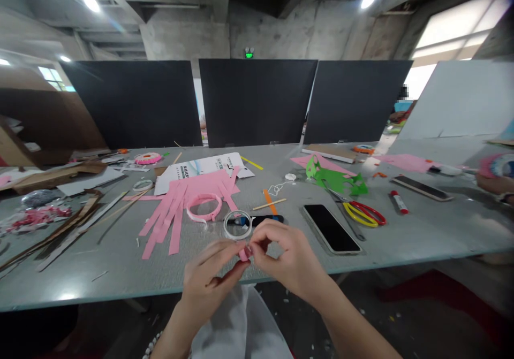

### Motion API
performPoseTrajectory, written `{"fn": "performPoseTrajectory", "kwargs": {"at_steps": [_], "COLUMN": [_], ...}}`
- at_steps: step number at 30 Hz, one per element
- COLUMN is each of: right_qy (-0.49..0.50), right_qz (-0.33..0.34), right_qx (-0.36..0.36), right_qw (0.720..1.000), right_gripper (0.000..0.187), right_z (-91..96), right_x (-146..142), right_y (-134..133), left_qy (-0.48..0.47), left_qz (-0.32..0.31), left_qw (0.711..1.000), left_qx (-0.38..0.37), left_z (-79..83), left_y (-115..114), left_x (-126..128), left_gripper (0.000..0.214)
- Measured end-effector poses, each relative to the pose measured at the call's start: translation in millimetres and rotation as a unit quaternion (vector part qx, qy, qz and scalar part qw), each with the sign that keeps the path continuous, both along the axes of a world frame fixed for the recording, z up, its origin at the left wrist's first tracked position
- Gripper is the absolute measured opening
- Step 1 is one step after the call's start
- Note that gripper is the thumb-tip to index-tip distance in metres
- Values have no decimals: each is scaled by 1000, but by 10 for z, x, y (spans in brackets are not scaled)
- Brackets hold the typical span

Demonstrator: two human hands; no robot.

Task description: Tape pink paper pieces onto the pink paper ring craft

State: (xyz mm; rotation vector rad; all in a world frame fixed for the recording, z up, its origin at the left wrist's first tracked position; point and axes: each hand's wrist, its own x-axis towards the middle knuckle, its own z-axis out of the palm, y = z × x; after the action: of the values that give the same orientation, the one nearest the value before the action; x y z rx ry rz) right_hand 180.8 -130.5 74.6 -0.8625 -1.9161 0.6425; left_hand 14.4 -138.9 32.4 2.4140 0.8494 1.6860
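My left hand [209, 276] and my right hand [287, 252] meet over the table's front edge, their fingertips pinching a small piece of pink paper [243, 253]. Just beyond the fingers lies a roll of clear tape [236, 225], close to but apart from my hands. Further left are a pink paper ring [203, 207] and a fan of long pink paper strips [172, 214]. A black phone [331, 229] and red-and-yellow-handled scissors [363, 213] lie to the right of my right hand.
Paper scraps and wooden sticks cover the grey table [120, 279]. Green cut paper [333, 177], a glue stick [399, 202] and a second phone [421, 188] lie to the right. A co-worker's hand [492, 185] is at the right edge. Dark panels [257, 102] stand along the far side.
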Motion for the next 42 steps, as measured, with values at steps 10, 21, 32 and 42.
{"fn": "performPoseTrajectory", "kwargs": {"at_steps": [10,21,32,42], "right_qy": [64,190,260,146], "right_qz": [-9,-79,20,-22], "right_qx": [-5,-72,-169,33], "right_qw": [998,976,950,989], "right_gripper": [5,9,15,8], "right_z": [-82,-163,-386,-228], "right_x": [-10,1,-117,-30], "right_y": [-56,-36,-48,-122], "left_qy": [-64,-92,-94,-76], "left_qz": [11,56,25,30], "left_qw": [996,991,995,996], "left_qx": [-59,-74,-7,-24], "left_z": [-66,-80,-162,-120], "left_y": [-23,-51,-2,-10], "left_x": [-11,6,0,45], "left_gripper": [39,28,41,37]}}
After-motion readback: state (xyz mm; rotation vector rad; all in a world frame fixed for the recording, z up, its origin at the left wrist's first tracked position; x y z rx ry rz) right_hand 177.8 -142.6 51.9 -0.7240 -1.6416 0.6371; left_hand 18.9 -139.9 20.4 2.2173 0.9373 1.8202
